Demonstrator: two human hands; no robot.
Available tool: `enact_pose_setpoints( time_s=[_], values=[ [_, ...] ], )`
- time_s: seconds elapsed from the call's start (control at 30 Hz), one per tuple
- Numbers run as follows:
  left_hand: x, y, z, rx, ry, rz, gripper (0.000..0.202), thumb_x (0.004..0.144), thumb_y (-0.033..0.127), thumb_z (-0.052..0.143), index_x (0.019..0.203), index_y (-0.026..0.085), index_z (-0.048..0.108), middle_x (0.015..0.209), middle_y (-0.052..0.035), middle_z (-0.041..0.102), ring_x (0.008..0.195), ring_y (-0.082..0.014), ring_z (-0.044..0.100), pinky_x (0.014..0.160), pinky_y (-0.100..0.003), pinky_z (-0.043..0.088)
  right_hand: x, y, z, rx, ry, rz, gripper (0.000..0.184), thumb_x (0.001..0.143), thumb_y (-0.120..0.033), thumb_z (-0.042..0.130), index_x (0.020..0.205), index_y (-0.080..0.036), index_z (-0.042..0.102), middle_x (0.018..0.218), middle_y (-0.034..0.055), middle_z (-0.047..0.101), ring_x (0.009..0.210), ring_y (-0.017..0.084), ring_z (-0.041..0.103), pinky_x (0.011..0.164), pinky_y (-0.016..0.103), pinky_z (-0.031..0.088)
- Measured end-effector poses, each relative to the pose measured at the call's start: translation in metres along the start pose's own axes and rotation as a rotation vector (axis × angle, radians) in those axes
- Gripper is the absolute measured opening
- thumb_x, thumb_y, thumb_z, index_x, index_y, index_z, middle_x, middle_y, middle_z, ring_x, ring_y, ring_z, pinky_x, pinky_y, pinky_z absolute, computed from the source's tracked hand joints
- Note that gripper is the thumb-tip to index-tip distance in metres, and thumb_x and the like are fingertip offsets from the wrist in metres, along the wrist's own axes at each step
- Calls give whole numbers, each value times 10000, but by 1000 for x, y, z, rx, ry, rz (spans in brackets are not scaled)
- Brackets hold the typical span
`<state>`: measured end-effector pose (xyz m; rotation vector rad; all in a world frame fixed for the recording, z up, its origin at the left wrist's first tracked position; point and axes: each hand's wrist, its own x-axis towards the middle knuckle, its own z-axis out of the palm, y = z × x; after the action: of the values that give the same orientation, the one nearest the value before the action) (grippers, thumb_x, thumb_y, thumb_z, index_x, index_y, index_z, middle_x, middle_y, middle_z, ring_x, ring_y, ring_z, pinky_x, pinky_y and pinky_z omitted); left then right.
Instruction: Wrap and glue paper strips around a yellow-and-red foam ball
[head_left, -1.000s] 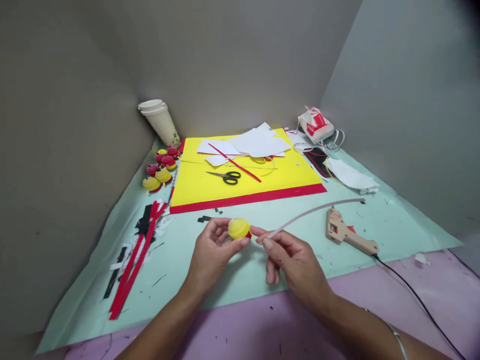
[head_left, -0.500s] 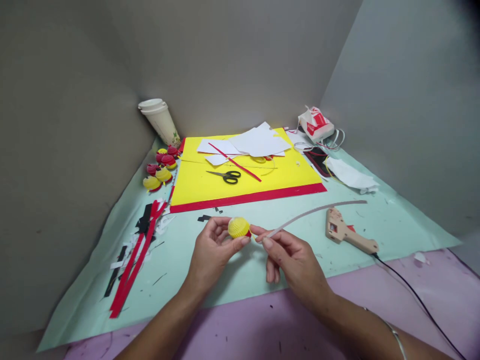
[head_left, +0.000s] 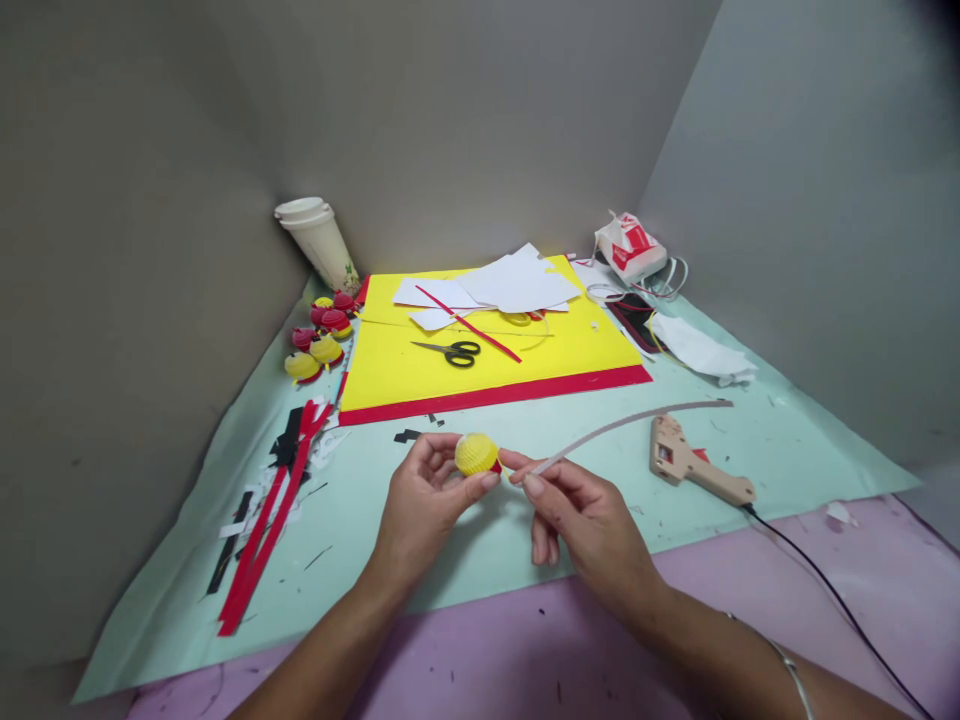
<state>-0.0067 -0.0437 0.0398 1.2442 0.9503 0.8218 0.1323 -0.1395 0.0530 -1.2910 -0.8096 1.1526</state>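
Between the thumb and fingers of my left hand point(head_left: 424, 490) is a small rounded piece of ridged yellow paper point(head_left: 475, 455), with a bit of red at its lower right. My right hand point(head_left: 581, 510) pinches a long, narrow greyish-white paper strip point(head_left: 615, 425), which arches away to the right. The strip's near end lies at my right fingertips, close beside the yellow piece; a thin yellow bit shows between the two hands. Whether the strip touches the piece I cannot tell. Both hands are just above the pale green sheet point(head_left: 480, 580).
A glue gun point(head_left: 701, 465) with a black cord lies right. Scissors point(head_left: 457, 353) and white paper point(head_left: 517, 282) rest on a yellow board point(head_left: 397, 375). Left are red strips point(head_left: 266, 530), several red-and-yellow rounded pieces point(head_left: 326, 350) and a leaning cup point(head_left: 319, 240). A tissue pack point(head_left: 630, 250) sits back right.
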Motion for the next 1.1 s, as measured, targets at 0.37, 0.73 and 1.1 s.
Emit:
enact_pose_setpoints(
  time_s=[0.37,0.73,1.1],
  values=[
    [3,-2,-1,-20,-11,-6,487,620,301,866,959,187,535,987,-43,684,1024,-221,653,912,-356,501,1,1,0,13,-1,-5,239,906,-396,591,799,-189,644,1282,119,661,400,32,532,410,220,414],
    [0,3,1,-8,4,-23,478,609,309,863,945,193,544,1005,-57,699,1032,-242,661,911,-378,510,1,2,0,-2,4,10,267,897,-426,592,785,-186,628,1279,131,660,398,43,529,414,236,420],
    [1,0,0,-4,4,-17,483,603,312,866,944,192,545,992,-53,697,1021,-233,661,899,-361,513,1,1,1,-8,9,27,273,890,-435,594,786,-184,625,1251,131,676,399,42,526,416,232,417]
  ],
)
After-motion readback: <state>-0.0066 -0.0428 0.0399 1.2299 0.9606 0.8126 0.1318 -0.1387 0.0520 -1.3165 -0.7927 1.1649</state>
